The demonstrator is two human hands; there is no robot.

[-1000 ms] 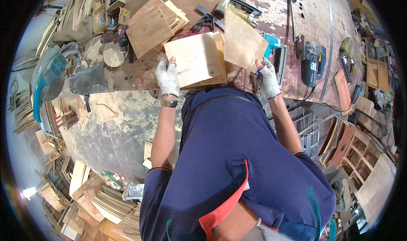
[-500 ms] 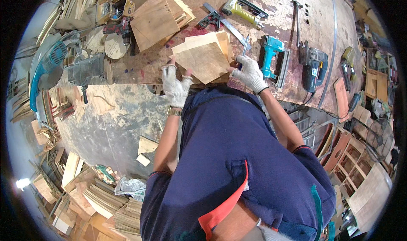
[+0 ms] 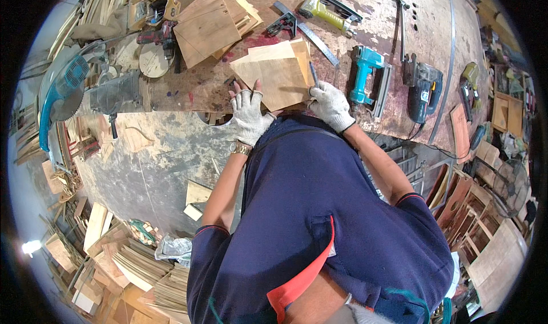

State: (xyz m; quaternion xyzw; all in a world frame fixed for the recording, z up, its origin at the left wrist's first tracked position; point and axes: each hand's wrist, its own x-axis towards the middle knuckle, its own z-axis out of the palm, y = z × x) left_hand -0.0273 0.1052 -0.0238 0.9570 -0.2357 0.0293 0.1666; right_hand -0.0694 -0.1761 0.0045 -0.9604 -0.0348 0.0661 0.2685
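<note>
My left hand (image 3: 251,117), in a white glove with bare fingertips, lies at the table's near edge with its fingers apart. Its fingers are by the lower left side of a thin wooden sheet (image 3: 273,83). That sheet lies on top of other thin sheets, fanned out beneath it. On the sheet's right side is my right hand (image 3: 333,107), also gloved. Its fingers close on a slim blue pencil (image 3: 313,73), which points up and away from me. The lower end of the pencil is hidden by the hand.
Farther back lie another stack of wooden sheets (image 3: 208,33), a combination square (image 3: 308,33) and a yellow-green nail gun (image 3: 328,13). To the right are a teal stapler (image 3: 363,76) and a jigsaw (image 3: 422,93). A circular saw (image 3: 65,90) stands at the left.
My left hand has moved right and turned, down against the sheet's edge. My right hand has shifted slightly, and the pencil has swung left. The top sheet has turned a little.
</note>
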